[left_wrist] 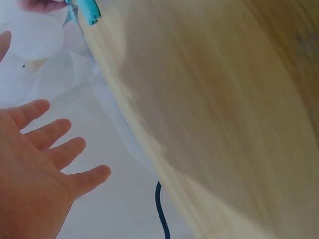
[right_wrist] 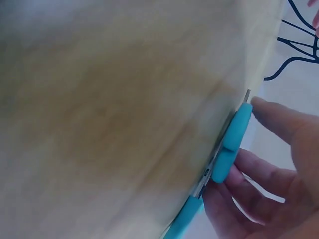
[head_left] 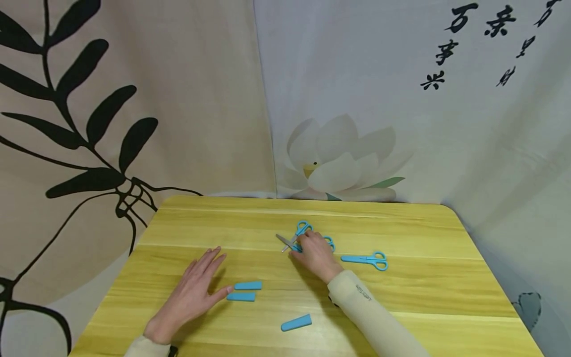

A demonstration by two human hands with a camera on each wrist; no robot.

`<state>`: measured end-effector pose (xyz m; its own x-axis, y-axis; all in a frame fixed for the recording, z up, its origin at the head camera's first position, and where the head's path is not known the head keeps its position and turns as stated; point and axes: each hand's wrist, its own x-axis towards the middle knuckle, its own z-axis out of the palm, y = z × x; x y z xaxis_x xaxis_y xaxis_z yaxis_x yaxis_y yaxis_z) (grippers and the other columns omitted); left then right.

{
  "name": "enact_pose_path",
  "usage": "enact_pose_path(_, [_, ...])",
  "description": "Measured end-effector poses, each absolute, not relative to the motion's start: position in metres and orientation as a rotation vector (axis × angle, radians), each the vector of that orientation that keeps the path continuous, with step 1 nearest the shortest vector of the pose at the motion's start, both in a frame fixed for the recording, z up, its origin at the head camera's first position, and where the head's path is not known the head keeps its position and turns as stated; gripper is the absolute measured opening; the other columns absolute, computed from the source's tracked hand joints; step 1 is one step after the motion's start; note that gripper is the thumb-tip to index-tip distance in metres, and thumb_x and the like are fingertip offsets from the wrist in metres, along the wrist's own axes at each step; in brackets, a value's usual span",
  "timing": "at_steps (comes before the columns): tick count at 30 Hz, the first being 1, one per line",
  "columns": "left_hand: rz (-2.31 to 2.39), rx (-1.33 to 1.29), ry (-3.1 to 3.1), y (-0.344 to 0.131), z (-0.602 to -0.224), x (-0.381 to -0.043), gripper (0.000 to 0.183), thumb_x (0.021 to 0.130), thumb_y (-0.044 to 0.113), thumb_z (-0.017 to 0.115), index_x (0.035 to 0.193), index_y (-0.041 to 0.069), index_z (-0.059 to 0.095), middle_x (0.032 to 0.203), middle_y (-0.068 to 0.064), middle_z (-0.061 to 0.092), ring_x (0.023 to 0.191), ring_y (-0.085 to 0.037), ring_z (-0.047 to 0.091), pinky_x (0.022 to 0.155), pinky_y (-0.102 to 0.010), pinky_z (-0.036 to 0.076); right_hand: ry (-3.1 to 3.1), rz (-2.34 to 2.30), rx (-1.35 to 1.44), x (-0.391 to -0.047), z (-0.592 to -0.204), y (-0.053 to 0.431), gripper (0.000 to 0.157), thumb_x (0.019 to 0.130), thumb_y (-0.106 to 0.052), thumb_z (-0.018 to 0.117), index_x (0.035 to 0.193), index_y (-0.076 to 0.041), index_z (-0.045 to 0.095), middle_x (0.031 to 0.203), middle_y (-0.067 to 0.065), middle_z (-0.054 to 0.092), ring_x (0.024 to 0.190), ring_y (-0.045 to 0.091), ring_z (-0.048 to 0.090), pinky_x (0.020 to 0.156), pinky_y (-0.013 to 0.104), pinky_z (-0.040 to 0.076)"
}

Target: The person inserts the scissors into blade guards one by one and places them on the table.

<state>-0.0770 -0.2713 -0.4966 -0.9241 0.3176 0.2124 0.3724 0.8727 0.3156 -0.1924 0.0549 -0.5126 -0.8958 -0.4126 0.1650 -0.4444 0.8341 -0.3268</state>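
Note:
My right hand (head_left: pixel 317 254) is at the far middle of the table, its thumb and fingers pinching the blue handle of a pair of scissors (right_wrist: pixel 232 144). A second pair of blue-handled scissors (head_left: pixel 302 228) lies against it, their bare blades crossing in the head view. The hand hides part of both. My left hand (head_left: pixel 194 290) is held over the left side of the table with fingers spread and nothing in them. Its thumb tip is right at two blue blade covers, the upper one (head_left: pixel 248 285) and the lower one (head_left: pixel 241 297), lying side by side.
A third blue blade cover (head_left: pixel 296 323) lies nearer the front edge. Right of my right hand is a pair of scissors (head_left: pixel 366 259) with its blades inside a blue cover. The wooden table (head_left: pixel 424 297) ends at a printed curtain (head_left: pixel 214 99) behind.

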Motion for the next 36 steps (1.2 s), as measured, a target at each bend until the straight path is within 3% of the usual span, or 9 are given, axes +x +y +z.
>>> enact_pose_path(11, [-0.533, -0.537, -2.906, -0.268, -0.5, -0.076, 0.084, 0.094, 0.052, 0.072, 0.154, 0.0, 0.044, 0.164, -0.021, 0.032, 0.149, -0.045, 0.031, 0.115, -0.069, 0.029, -2.986, 0.597, 0.651, -0.196, -0.512, 0.049, 0.011, 0.089, -0.017, 0.081, 0.082, -0.009, 0.077, 0.084, 0.002, 0.062, 0.074, 0.017, 0.055, 0.062, 0.031, 0.049])
enact_pose_path(16, [-0.526, -0.581, -2.907, -0.265, -0.503, -0.077, 0.085, 0.094, 0.054, 0.072, 0.154, 0.001, 0.044, 0.164, -0.02, 0.033, 0.148, -0.044, 0.032, 0.113, -0.069, 0.031, -2.99, 0.665, 0.609, -0.196, -0.512, 0.05, 0.005, 0.087, -0.014, 0.081, 0.085, -0.009, 0.079, 0.087, 0.001, 0.065, 0.078, 0.017, 0.059, 0.065, 0.033, 0.052])
enact_pose_path(28, [-0.493, -0.755, -2.888, -0.254, -0.502, -0.087, 0.092, 0.086, 0.054, 0.08, 0.154, 0.002, 0.045, 0.161, -0.022, 0.037, 0.145, -0.047, 0.036, 0.111, -0.068, 0.036, -2.877, 0.762, 0.625, -0.187, -0.493, 0.065, 0.015, 0.09, -0.019, 0.081, 0.098, -0.007, 0.08, 0.099, 0.004, 0.07, 0.088, 0.022, 0.067, 0.072, 0.036, 0.057])
enact_pose_path(36, [-0.482, -0.828, -2.882, -0.249, -0.502, -0.107, 0.092, 0.082, 0.048, 0.086, 0.151, 0.002, 0.049, 0.16, -0.022, 0.038, 0.145, -0.047, 0.038, 0.111, -0.065, 0.039, -2.827, 0.798, 0.599, -0.177, -0.484, 0.08, 0.015, 0.088, -0.019, 0.083, 0.097, -0.007, 0.079, 0.09, 0.0, 0.066, 0.078, 0.016, 0.061, 0.065, 0.033, 0.053])
